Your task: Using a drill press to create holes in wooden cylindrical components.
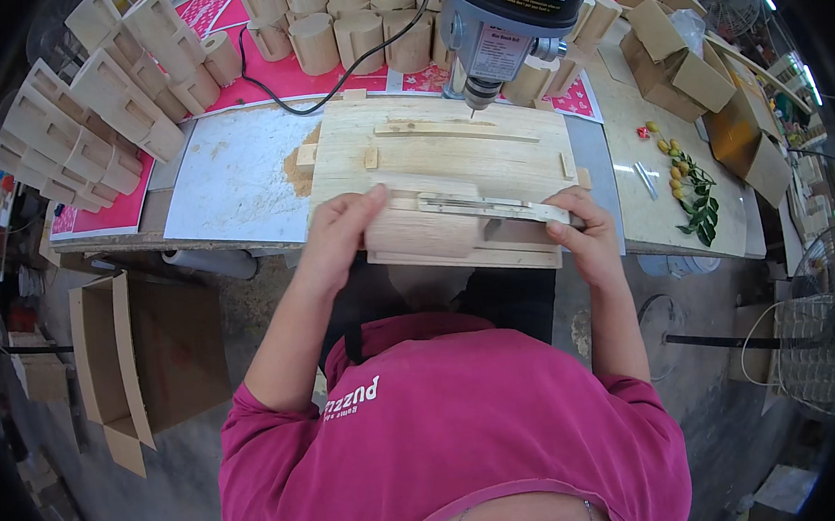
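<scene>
A pale, rounded wooden block [422, 233] with a cut-away section lies sideways on the near part of a plywood board [469, 160]. My left hand [336, 235] grips the block's left end, with the thumb on top. Along the block's upper side runs a slim, slotted, pale-grey strip [491, 206]; its exact kind is unclear. The right end of that strip is pinched in my right hand [585, 232]. Beyond the block, a bench drill [504, 37] hangs its thin bit over the board's far edge.
Several notched wooden cylinders [313, 45] stand at the back, with more stacked at left [126, 105]. A black cable [342, 80] curves across behind the board. Fruit with green leaves [699, 204] and opened cardboard boxes [679, 58] are on the right. Another carton [172, 345] sits below left.
</scene>
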Demonstrator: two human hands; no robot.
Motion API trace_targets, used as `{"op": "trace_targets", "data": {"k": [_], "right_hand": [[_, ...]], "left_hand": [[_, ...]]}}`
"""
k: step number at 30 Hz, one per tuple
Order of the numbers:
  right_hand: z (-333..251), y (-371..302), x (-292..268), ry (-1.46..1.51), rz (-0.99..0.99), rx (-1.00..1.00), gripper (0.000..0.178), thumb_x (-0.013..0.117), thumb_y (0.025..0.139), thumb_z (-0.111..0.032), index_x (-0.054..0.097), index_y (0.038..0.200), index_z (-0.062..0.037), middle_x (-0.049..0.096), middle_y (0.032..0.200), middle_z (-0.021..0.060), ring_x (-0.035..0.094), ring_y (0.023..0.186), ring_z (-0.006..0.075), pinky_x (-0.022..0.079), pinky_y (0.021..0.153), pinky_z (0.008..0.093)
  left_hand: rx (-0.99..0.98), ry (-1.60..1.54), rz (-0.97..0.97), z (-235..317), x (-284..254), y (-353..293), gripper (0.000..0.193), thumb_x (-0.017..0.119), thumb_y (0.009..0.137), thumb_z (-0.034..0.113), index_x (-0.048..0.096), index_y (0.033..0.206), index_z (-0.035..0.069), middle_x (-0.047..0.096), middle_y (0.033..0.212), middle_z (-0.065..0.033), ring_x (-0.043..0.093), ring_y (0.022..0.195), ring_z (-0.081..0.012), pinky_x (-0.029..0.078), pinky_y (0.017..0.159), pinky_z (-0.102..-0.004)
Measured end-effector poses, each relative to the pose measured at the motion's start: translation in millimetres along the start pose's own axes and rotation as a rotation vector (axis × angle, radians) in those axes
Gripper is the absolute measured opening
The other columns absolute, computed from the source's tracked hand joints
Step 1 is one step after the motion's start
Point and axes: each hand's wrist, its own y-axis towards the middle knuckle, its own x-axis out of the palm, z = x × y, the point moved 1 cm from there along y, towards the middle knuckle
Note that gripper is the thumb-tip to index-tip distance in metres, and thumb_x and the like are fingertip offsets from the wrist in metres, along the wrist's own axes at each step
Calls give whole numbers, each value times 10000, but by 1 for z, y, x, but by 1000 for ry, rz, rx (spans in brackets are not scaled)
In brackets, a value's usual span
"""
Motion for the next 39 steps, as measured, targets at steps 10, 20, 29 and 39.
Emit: {"op": "trace_targets", "data": {"k": [10, 20, 29, 39], "right_hand": [[36, 46, -5, -355, 77, -191, 258, 715, 677, -40, 622, 916, -12, 573, 836, 59, 544, 814, 166, 417, 735, 254], [54, 79, -13, -484, 200, -164, 339, 750, 623, -15, 606, 930, -10, 616, 898, 87, 583, 823, 196, 453, 754, 277], [60, 101, 1, -454, 189, -172, 333, 741, 632, -8, 603, 934, -11, 603, 899, 76, 575, 846, 190, 448, 761, 280], [22, 115, -23, -383, 97, -296, 417, 645, 785, -112, 491, 1166, -43, 543, 1075, 75, 494, 1050, 192, 370, 924, 308]], "left_hand": [[305, 565, -154, -17, 17, 41, 404, 596, 825, 332, 597, 987, -38, 561, 764, -128, 527, 666, -206, 425, 621, -306], [790, 1192, 109, -53, 20, 72, 743, 776, 554, 324, 500, 1209, 107, 530, 916, -53, 465, 916, -235, 267, 851, -394], [829, 1167, 112, -47, 1, 99, 624, 774, 546, 319, 584, 1101, 106, 564, 817, 9, 476, 866, -187, 261, 802, -370], [743, 1172, 10, -48, -9, 105, 575, 754, 591, 335, 595, 1101, 123, 540, 767, 5, 505, 810, -188, 272, 760, -345]]}}
